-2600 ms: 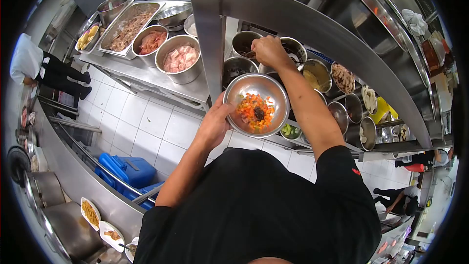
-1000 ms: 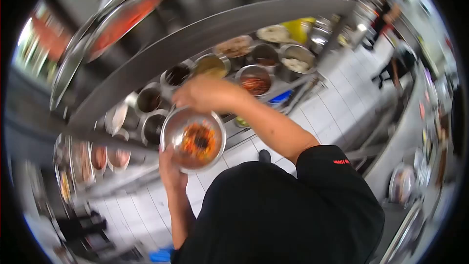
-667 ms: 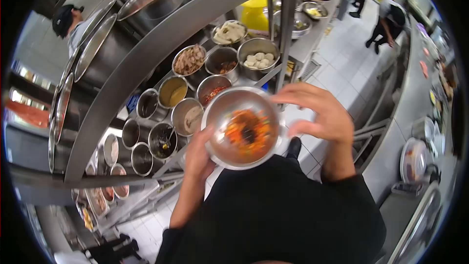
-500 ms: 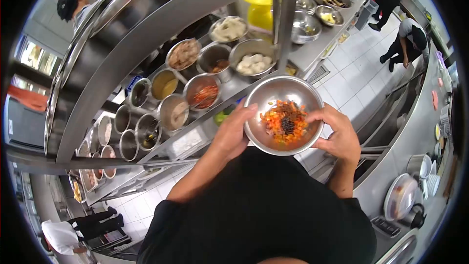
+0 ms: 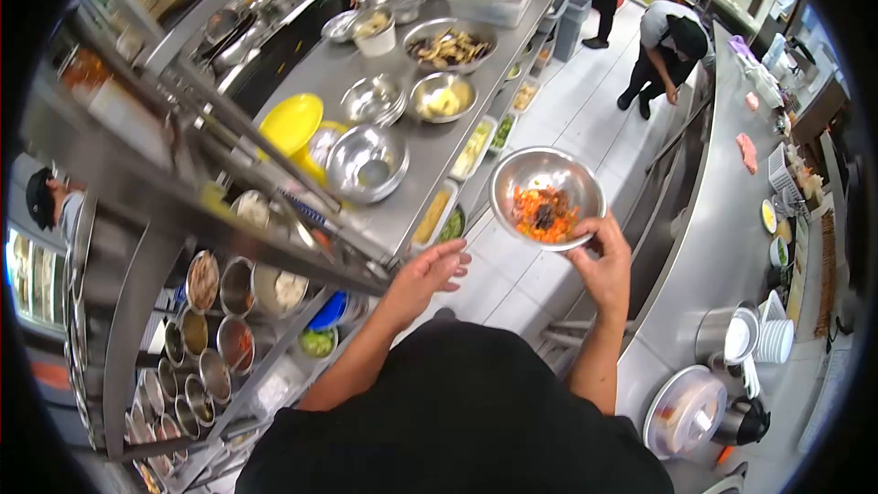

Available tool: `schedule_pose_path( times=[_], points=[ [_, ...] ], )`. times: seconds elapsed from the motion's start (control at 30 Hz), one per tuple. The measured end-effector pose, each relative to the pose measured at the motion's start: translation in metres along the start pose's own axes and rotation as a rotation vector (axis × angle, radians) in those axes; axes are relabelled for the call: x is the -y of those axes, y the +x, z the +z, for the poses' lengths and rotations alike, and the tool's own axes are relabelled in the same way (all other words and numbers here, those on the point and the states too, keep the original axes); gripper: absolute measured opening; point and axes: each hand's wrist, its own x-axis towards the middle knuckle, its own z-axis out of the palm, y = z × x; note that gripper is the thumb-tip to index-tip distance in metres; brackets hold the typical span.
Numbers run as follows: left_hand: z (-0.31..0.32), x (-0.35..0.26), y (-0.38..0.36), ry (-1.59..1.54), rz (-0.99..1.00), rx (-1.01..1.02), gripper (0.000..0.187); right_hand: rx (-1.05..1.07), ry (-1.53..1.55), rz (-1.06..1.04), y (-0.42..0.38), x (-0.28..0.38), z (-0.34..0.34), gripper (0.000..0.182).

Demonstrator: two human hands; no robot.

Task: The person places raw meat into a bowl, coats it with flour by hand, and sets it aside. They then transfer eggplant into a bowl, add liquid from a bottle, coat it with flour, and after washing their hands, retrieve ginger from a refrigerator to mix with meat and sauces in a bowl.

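A metal mixing bowl is held out in front of me, above the tiled floor. Diced orange and red vegetables lie in it, with a small dark heap in their middle. My right hand grips the bowl's lower right rim, thumb and fingers pinched over the edge. My left hand is off the bowl, to its lower left, fingers apart and holding nothing. It is nearest to the corner of the steel counter.
Empty steel bowls, a yellow bowl and a bowl of dark sliced food stand on the left counter. Shelving with ingredient pots is at lower left. A bent-over person is in the aisle. Another counter runs along the right.
My left hand has let go of the bowl and moved away to the left. My right hand still holds it. The view has turned toward the aisle, and the ingredient pots now sit lower left.
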Motion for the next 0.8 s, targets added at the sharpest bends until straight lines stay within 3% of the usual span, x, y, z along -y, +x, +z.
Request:
schedule_pose_path(
  times=[0.3, 0.5, 0.53, 0.63, 0.73, 0.8],
  points=[
    [0.016, -0.037, 0.173, -0.072, 0.031, -0.006, 0.045, 0.011, -0.027, 0.062, 0.137, -0.095, -0.018, 0.027],
    [0.031, -0.095, 0.323, -0.091, 0.093, 0.012, 0.047, -0.016, -0.210, 0.194, 0.231, -0.152, -0.083, 0.027],
    [0.031, -0.101, 0.353, -0.060, 0.120, 0.069, 0.047, -0.069, -0.230, 0.133, 0.242, -0.160, -0.093, 0.027],
    [0.046, -0.135, 0.436, -0.046, 0.151, 0.053, 0.053, -0.213, -0.183, 0.270, 0.261, -0.201, -0.123, 0.027],
    [0.036, -0.143, 0.541, -0.072, 0.135, -0.170, 0.073, -0.298, 0.012, 0.370, 0.278, -0.239, -0.142, 0.025],
    [0.017, -0.156, 0.616, -0.012, 0.123, -0.387, 0.087, -0.250, -0.055, 0.372, 0.289, -0.282, -0.160, 0.022]
  ],
)
